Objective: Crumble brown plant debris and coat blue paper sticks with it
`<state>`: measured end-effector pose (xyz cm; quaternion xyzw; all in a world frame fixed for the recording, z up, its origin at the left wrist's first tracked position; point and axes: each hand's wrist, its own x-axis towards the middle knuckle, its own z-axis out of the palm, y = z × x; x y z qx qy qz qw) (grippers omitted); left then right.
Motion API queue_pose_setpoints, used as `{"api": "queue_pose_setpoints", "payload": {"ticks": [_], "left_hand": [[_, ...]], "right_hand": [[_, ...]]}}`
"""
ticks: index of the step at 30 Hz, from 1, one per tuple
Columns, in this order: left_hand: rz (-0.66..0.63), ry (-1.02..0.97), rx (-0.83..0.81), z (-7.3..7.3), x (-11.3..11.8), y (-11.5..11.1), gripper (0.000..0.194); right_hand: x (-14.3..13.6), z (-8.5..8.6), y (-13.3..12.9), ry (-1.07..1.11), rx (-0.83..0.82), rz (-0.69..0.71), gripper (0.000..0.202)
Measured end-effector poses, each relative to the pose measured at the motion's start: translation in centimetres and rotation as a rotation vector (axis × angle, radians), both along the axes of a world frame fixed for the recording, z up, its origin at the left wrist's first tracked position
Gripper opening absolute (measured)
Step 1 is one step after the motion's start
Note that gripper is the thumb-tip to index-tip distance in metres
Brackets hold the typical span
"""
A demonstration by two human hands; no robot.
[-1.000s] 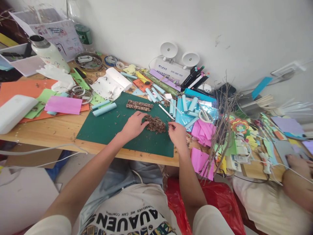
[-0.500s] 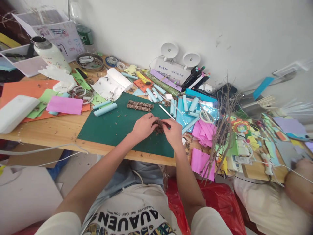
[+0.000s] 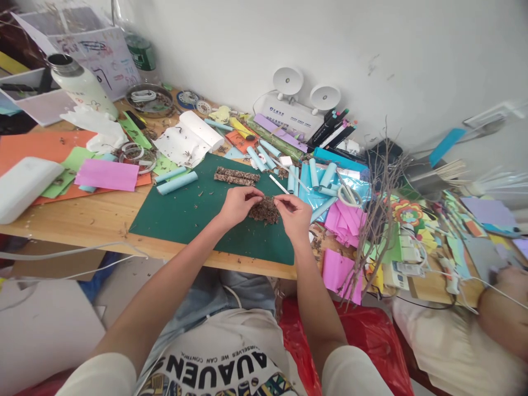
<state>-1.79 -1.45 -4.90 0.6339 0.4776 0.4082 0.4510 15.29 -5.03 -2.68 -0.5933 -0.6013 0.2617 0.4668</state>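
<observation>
A pile of brown plant crumbs [image 3: 264, 212] lies on the green cutting mat [image 3: 173, 212]. At the pile's upper left edge, my left hand [image 3: 240, 205] has thumb and fingers pinched together. My right hand [image 3: 293, 215] pinches at the upper right edge. Whatever sits between the fingertips of each hand is too small to make out. Two crumb-coated sticks [image 3: 236, 176] lie side by side on the mat, beyond my left hand. Light blue paper tubes [image 3: 177, 183] rest at the mat's left corner.
Dry twigs [image 3: 377, 220], pink paper [image 3: 341, 275] and scissors [image 3: 348, 195] lie to the right. A lamp unit [image 3: 291, 118] stands by the wall. An open bottle [image 3: 84, 85] is at the back left. Another person's arm [image 3: 505, 305] shows at the right edge.
My hands have moved slightly apart, and more of the crumb pile between them shows. The view has shifted a little.
</observation>
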Motion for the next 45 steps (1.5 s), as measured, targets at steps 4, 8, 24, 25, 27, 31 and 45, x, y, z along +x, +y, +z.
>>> {"api": "queue_pose_setpoints", "payload": {"ticks": [4, 8, 24, 25, 27, 31, 45], "left_hand": [[-0.093, -0.103, -0.028, 0.4, 0.0, 0.1, 0.021], [-0.097, -0.062, -0.017, 1.1, -0.1, 0.1, 0.012], [-0.104, 0.020, 0.102, 1.0, -0.4, -0.1, 0.018], [-0.100, 0.031, 0.109, 0.9, -0.6, -0.1, 0.018], [-0.081, 0.038, 0.098, 0.9, -1.1, 0.0, 0.016], [-0.047, -0.058, -0.006, 0.8, -1.5, -0.1, 0.018], [-0.069, -0.293, -0.057, 0.9, -1.1, 0.2, 0.023]], "right_hand": [[-0.3, 0.1, 0.2, -0.051, -0.007, 0.117, 0.023], [-0.8, 0.1, 0.2, -0.161, 0.079, 0.044, 0.017], [-0.8, -1.0, 0.9, 0.358, -0.160, -0.053, 0.026], [-0.7, -1.0, 0.8, 0.360, -0.168, -0.041, 0.025], [-0.4, -0.9, 0.7, 0.351, -0.167, -0.037, 0.022], [-0.3, -0.6, 0.5, 0.295, -0.128, 0.018, 0.024], [-0.5, 0.7, 0.4, -0.148, 0.166, 0.110, 0.013]]}}
